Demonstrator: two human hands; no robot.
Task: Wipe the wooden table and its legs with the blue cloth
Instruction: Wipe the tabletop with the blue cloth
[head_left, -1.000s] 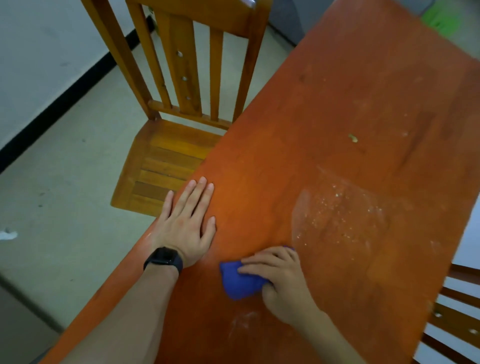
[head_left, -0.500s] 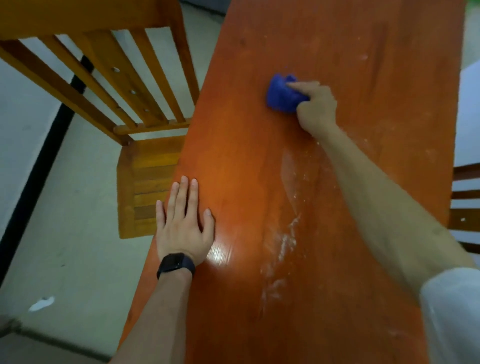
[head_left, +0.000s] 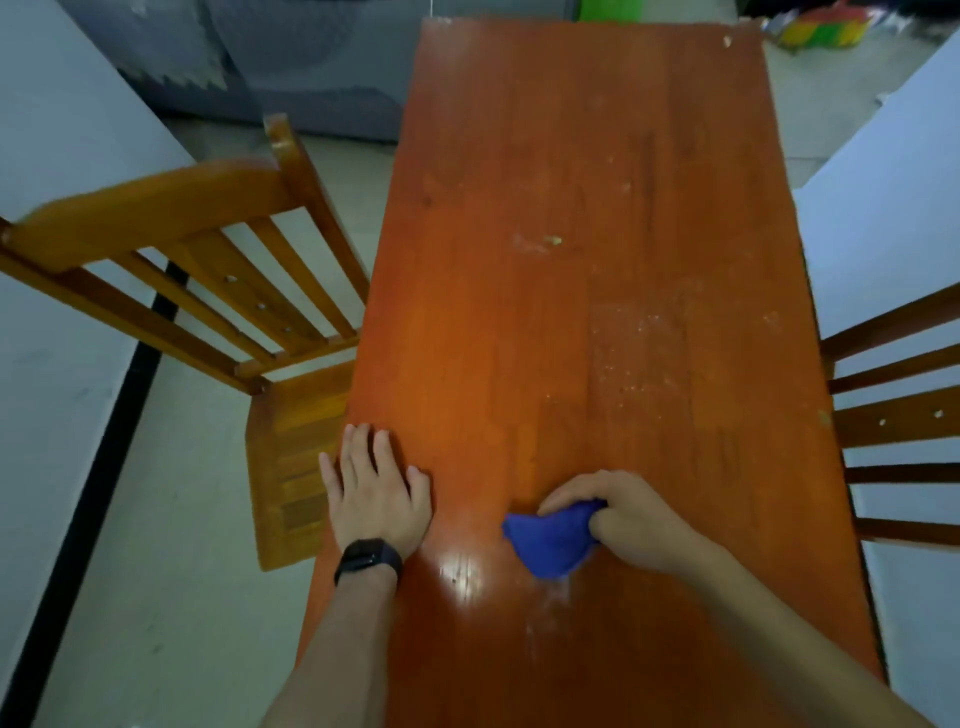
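A long reddish wooden table (head_left: 571, 156) runs away from me, with pale crumbs and dust on its right middle part. My right hand (head_left: 623, 514) grips a bunched blue cloth (head_left: 550, 540) and presses it on the near part of the tabletop. A wet smear shines just in front of the cloth. My left hand (head_left: 376, 488) lies flat, fingers apart, on the table's left edge, with a black watch on its wrist. The table's legs are hidden.
A wooden slat-back chair (head_left: 218, 291) stands close against the table's left side. Another chair's back (head_left: 904, 415) shows at the right edge. A grey appliance (head_left: 311, 67) and colourful items (head_left: 826, 26) sit on the floor beyond the far end.
My right hand pulled the blue cloth back from the far middle of the table to the near part. The left hand stayed flat at the left edge. The view lifted.
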